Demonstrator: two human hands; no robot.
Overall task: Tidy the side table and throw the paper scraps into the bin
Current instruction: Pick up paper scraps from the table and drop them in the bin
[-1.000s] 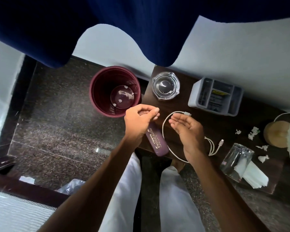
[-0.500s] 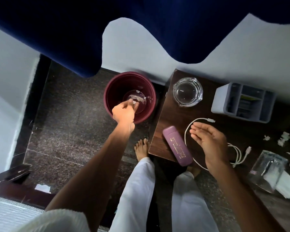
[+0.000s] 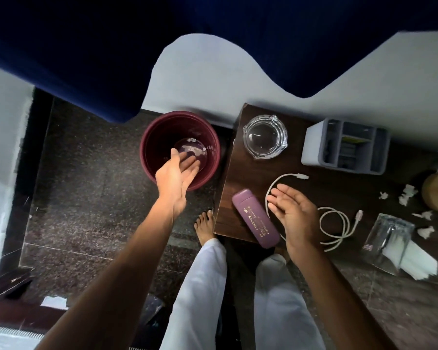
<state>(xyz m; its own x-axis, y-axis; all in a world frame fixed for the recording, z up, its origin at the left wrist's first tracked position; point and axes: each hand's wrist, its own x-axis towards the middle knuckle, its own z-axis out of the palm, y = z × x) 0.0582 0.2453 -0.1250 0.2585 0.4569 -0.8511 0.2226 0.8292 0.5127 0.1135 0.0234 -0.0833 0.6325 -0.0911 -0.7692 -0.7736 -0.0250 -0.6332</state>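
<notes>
Several paper scraps point(image 3: 407, 195): small, white, crumpled bits lying loose and apart on the side table point(image 3: 245, 173), at the end farthest from the bin point(image 3: 149, 157).
Look of the scraps: torn and ragged, each a different shape, bright against the dark wood.
Likely handling: very light, soft and easily squashed. They would probably flutter or stick to skin, so nothing here needs care against breaking.
Where to take hold: a fingertip pinch on each piece, or a sweep into a cupped palm, would seem to suit.
Bin: round, maroon, standing on the floor just beside the table's end. A few white specks point(image 3: 192, 140) lie on its bottom.
Left hand point(image 3: 175, 178): spread over the bin's mouth, fingers straight, holding nothing.
Right hand point(image 3: 293, 213): above the table, near the bin end, palm turned up, fingers straight and together. It appears empty.
Between bin and scraps: a purple case point(image 3: 254, 218) nearest the bin, then a looped white cable point(image 3: 339, 223). A glass ashtray point(image 3: 264, 136) and a grey organiser point(image 3: 314, 145) stand along the wall side.
Beside the scraps: a tipped glass tumbler point(image 3: 387, 238) lying on folded white papers point(image 3: 420, 261).
Progress, as a judgement: some scraps are binned, but those at the far end are not yet.
</notes>
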